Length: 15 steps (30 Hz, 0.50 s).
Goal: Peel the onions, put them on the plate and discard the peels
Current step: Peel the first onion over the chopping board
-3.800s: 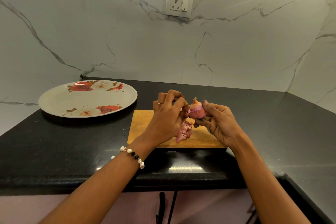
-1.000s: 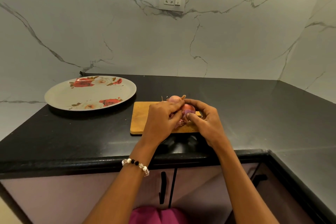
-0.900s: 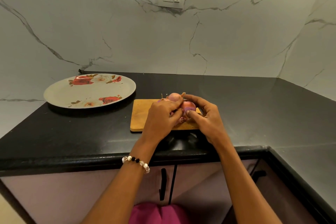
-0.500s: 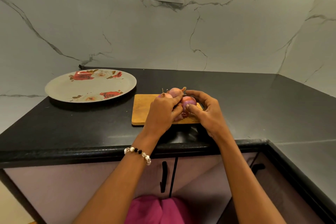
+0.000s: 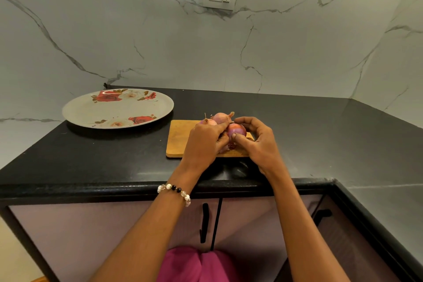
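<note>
Over the wooden chopping board (image 5: 180, 137) the right hand (image 5: 258, 142) cups a red onion (image 5: 237, 130), thumb pressed on its near face and the other fingers curled round its far side, so the bulb is braced and cannot roll while the skin is worked; the left hand (image 5: 203, 142) comes in from the other side with its fingers bent against the onion's left flank, apparently pinching at the skin, though whether it actually has hold of a strip is hidden behind its own knuckles. The onion sits just above the board rather than over the bare bench (image 5: 103, 155), probably so that whatever comes off drops where the pink peels (image 5: 225, 147) already lie, under the hands, ready to be gathered in one go. Two unpeeled onions (image 5: 220, 118) wait at the board's far edge, papery skins and dry stalks intact, close enough to reach without shifting stance. The floral plate (image 5: 77, 110) stands well apart to the left on the bench, with no onion on it, so by my reading the job is at an early stage: this bulb looks mostly stripped and glossy, and the carry across to the plate has not yet been made
</note>
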Each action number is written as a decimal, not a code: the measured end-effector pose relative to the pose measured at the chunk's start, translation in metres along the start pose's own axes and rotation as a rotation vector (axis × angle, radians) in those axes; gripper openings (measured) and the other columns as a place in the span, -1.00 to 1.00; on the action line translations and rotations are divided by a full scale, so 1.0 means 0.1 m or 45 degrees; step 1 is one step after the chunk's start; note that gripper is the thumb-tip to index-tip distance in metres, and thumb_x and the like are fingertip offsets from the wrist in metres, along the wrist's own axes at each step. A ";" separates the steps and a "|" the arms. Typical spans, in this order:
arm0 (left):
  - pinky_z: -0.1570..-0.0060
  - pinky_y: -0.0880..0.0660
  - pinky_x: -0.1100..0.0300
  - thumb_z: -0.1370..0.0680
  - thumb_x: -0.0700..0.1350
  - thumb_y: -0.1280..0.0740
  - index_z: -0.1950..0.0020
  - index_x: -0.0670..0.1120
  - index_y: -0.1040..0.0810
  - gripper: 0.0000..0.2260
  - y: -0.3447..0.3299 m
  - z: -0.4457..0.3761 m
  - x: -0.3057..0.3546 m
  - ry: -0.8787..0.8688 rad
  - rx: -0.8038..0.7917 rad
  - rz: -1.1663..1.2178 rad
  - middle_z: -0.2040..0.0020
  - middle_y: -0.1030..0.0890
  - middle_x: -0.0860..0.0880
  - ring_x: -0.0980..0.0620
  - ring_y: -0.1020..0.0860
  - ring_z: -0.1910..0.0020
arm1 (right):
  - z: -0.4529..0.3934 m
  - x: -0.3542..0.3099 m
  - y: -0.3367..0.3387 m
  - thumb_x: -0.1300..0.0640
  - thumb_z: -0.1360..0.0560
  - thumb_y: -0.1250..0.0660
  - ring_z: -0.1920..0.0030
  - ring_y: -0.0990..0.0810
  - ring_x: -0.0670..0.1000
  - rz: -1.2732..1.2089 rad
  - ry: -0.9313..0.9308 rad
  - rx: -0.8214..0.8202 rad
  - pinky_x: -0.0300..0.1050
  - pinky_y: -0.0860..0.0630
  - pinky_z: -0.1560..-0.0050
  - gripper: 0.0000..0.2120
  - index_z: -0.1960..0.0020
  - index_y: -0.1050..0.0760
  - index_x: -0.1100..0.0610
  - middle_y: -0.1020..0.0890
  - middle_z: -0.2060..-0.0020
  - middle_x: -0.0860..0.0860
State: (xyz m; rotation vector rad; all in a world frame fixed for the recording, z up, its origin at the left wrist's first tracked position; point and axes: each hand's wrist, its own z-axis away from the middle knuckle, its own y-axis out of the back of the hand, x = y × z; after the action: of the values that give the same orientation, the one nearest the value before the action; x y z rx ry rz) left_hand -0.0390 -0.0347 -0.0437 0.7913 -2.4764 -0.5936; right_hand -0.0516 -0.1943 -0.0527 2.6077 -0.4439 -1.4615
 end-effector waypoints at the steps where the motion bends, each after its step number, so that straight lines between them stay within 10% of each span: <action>1: 0.19 -0.45 0.20 -0.52 -0.18 -0.37 -0.23 -0.15 -0.59 -0.72 0.01 0.00 0.00 0.005 0.004 0.002 0.18 -0.67 -0.16 -0.04 -0.58 0.25 | 0.00 -0.01 0.00 0.26 -0.47 -0.48 -0.14 -0.61 -0.01 0.004 -0.001 -0.004 -0.14 -0.61 -0.09 -0.71 -0.14 -0.57 0.03 -0.65 -0.08 0.02; 15: -0.09 -0.54 0.10 -0.50 -0.20 -0.40 -0.25 -0.15 -0.56 -0.69 0.07 0.04 0.00 0.148 -0.038 0.303 -0.02 -0.68 -0.12 0.03 -0.62 0.05 | 0.01 0.02 0.03 0.14 -0.46 -0.44 -0.12 -0.63 0.02 0.003 0.002 -0.025 0.08 -0.61 -0.16 -0.68 -0.21 -0.63 0.00 -0.65 -0.11 0.08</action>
State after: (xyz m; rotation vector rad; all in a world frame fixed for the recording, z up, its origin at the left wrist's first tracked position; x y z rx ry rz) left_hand -0.0444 -0.0287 -0.0430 0.4946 -2.4025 -0.4831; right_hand -0.0519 -0.1980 -0.0545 2.5923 -0.4302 -1.4550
